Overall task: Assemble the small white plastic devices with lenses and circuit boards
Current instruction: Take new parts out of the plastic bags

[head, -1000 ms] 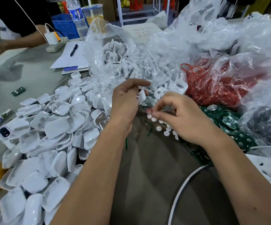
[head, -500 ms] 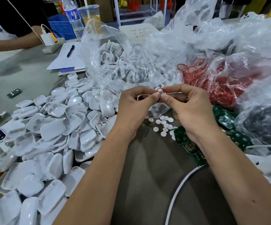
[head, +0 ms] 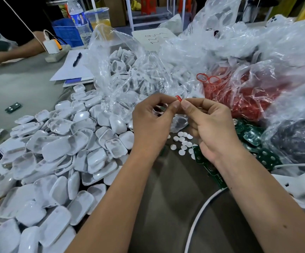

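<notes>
My left hand (head: 151,125) and my right hand (head: 210,128) meet above the table, thumbs almost touching, and together pinch a small red ring (head: 178,98). A white frame piece (head: 157,111) shows inside my left fingers, mostly hidden. Small white round discs (head: 181,143) lie on the cloth just below the hands. Green circuit boards (head: 252,137) lie under and right of my right wrist. A big heap of white shell halves (head: 56,152) spreads to the left.
A clear bag of white frames (head: 122,66) stands behind the hands, beside a bag of red rings (head: 248,99) and a dark bag (head: 297,139) at right. A white cable (head: 199,212) curves at lower right. Paper with a pen (head: 76,60) and another person's arm (head: 11,53) are at far left.
My right hand came up from the white discs to meet the left. Both hands now pinch the red ring, which has turned edge-on between the thumbs.
</notes>
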Motion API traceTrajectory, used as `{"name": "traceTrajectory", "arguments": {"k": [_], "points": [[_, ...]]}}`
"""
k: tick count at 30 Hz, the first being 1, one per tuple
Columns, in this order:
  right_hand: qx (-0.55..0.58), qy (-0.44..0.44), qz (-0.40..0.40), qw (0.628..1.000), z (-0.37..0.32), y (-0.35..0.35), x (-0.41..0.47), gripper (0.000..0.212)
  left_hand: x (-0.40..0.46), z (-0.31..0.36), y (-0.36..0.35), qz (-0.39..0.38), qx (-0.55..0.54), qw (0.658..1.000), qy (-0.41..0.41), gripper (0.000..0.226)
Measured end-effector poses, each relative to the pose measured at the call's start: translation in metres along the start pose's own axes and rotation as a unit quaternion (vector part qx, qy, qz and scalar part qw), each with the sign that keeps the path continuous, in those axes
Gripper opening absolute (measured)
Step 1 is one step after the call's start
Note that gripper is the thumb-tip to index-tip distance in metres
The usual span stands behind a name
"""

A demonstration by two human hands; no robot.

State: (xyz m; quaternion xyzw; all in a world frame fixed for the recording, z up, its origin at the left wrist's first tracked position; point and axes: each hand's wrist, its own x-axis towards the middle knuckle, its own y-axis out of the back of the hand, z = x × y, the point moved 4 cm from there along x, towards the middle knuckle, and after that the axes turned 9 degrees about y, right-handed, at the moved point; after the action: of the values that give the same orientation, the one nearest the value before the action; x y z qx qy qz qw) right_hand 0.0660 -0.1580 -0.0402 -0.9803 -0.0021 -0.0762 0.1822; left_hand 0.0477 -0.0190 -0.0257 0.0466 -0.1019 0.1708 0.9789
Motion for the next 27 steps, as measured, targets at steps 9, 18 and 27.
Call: {"name": "traceTrajectory", "arguments": {"k": [9,18,27], "points": [[0.028,-0.026,0.012,0.999,-0.003,0.002,0.002,0.013,-0.001,-0.007,-0.001,-0.005,-0.022,0.997,0.072,0.007],[0.140,-0.115,-0.062,0.982,-0.004,-0.002,0.002,0.024,0.004,-0.013,-0.002,-0.058,-0.055,0.989,0.121,0.013],[0.205,-0.166,-0.050,0.963,-0.003,-0.005,0.000,0.041,0.002,-0.010,-0.008,-0.116,-0.050,0.983,0.134,0.021]]}}
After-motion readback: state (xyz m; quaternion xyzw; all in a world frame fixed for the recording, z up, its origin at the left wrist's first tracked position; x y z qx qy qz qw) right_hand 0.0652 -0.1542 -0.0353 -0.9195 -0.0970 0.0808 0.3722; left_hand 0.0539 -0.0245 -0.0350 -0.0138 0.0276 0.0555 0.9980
